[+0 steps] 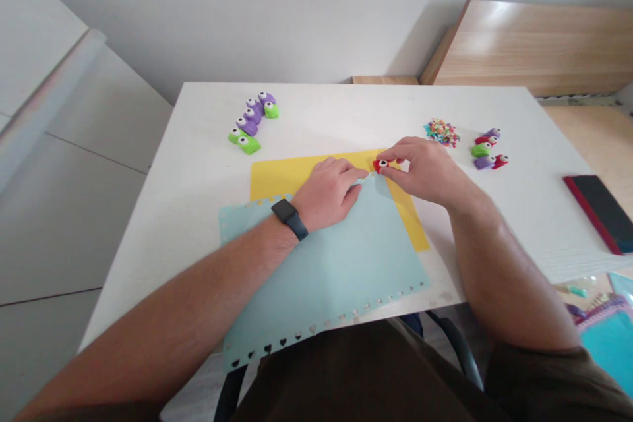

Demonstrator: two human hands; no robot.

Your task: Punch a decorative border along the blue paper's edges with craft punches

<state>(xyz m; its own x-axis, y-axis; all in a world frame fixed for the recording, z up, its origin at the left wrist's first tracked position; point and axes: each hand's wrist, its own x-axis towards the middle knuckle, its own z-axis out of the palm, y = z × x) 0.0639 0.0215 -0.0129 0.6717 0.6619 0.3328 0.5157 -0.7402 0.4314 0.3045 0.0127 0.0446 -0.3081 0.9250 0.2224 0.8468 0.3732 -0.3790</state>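
A light blue sheet of paper [341, 257] lies over a yellow sheet [284, 178], and small shaped holes run along several of its edges. My left hand [331, 194], with a dark watch [289, 217] on its wrist, rests palm down on the blue sheet near its far edge. Its fingers are stretched out, the index finger reaching towards the far right corner. Between thumb and fingers, my right hand [420, 168] grips a small red paper punch [380, 165] at that corner. Whether the paper sits inside the punch's slot I cannot tell.
Several purple and green punches [250, 120] stand at the back left. Towards the right are a heap of coloured paper bits [442, 132] and several more punches [487, 150]. A black and red flat object [601, 211] lies by the right edge. The blue sheet overhangs the table's [163, 211] front edge.
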